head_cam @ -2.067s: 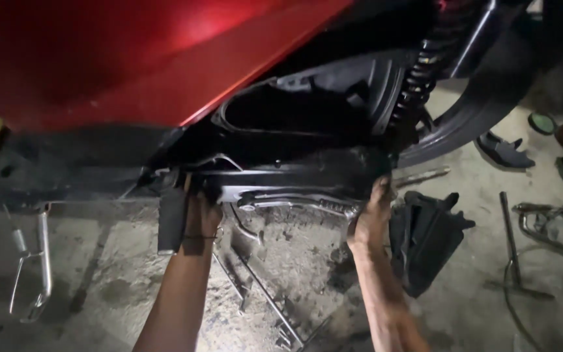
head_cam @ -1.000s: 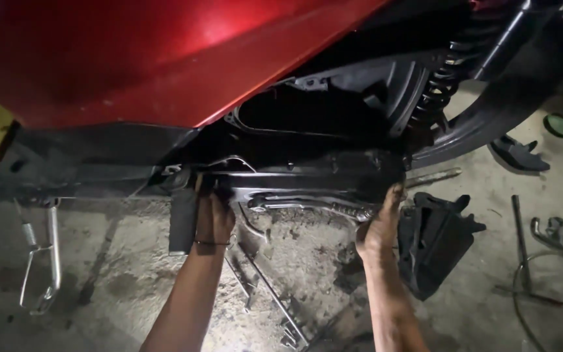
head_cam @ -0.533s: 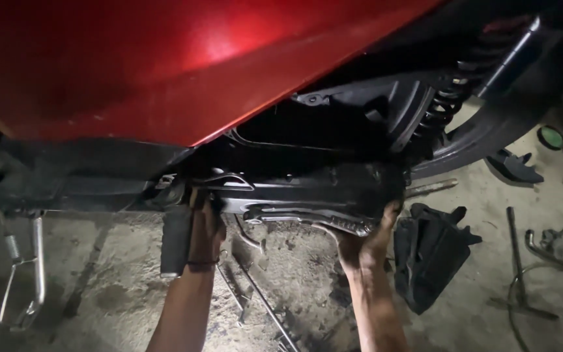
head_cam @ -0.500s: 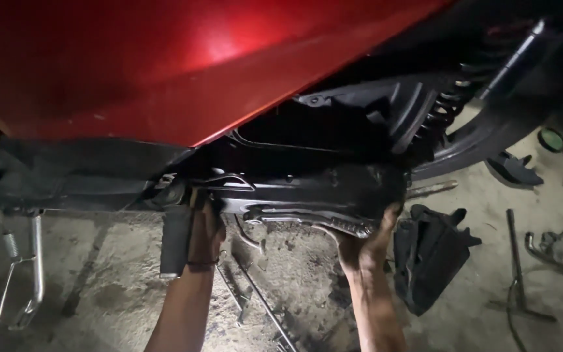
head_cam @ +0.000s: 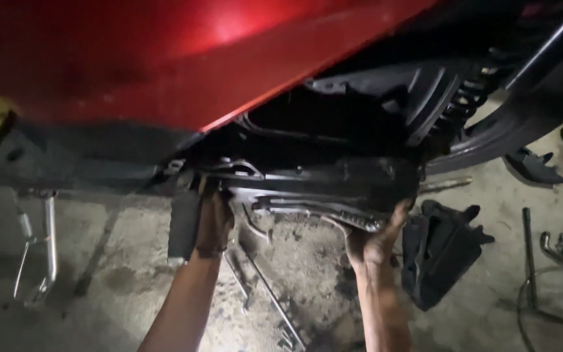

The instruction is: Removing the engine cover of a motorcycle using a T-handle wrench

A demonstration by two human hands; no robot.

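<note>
A red scooter body panel [head_cam: 184, 58] fills the top of the view, with a black underframe [head_cam: 320, 186] below it. My left hand [head_cam: 213, 218] reaches up under the frame's left end, fingers curled on the black metal beside a black footrest [head_cam: 182, 221]. My right hand [head_cam: 376, 238] presses up against the frame's lower right edge, fingers wrapped over it. A coil spring shock [head_cam: 467, 98] and the rear tyre [head_cam: 522, 124] sit at the upper right.
Long metal tools [head_cam: 268, 293] lie on the dusty concrete floor between my arms. A black plastic part [head_cam: 441, 251] lies right of my right hand. A chrome side stand [head_cam: 34, 251] hangs at the left. More tools [head_cam: 532, 261] lie at far right.
The view has drifted left and closer to the frame. My right hand slid lower and left along the frame's bottom edge. My left hand stays at the same spot.
</note>
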